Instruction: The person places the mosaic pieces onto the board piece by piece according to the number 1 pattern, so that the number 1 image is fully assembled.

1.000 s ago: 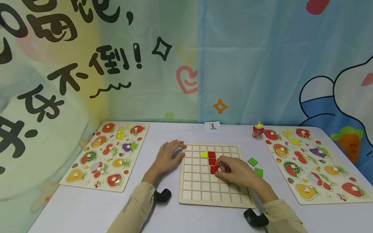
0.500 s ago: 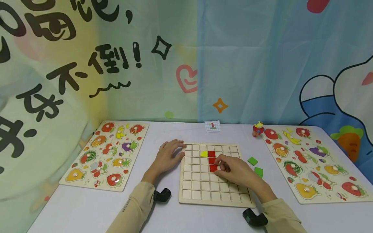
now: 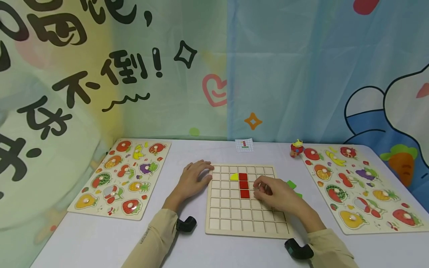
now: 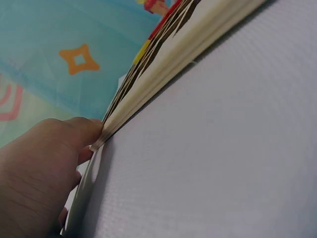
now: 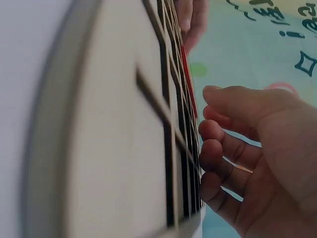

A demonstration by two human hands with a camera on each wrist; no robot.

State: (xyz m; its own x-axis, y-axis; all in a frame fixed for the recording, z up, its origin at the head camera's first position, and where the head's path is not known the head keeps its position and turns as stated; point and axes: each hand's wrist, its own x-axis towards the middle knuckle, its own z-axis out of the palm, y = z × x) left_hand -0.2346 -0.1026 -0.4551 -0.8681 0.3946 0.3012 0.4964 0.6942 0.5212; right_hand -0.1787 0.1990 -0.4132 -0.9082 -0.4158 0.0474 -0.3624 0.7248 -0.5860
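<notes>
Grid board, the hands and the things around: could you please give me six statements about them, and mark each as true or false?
1. Three red tiles form one column on the grid board. True.
2. The yellow piece lies right of the top red tile. False: the yellow piece is on its left.
3. The left hand touches the grid board's edge. True.
4. The right hand grips a red tile. False: no tile shows in the right hand.
5. The toy figure stands by the left fruit board. False: the toy figure is by the right fruit board.
6. A printed card lies beyond the grid board. True.
</notes>
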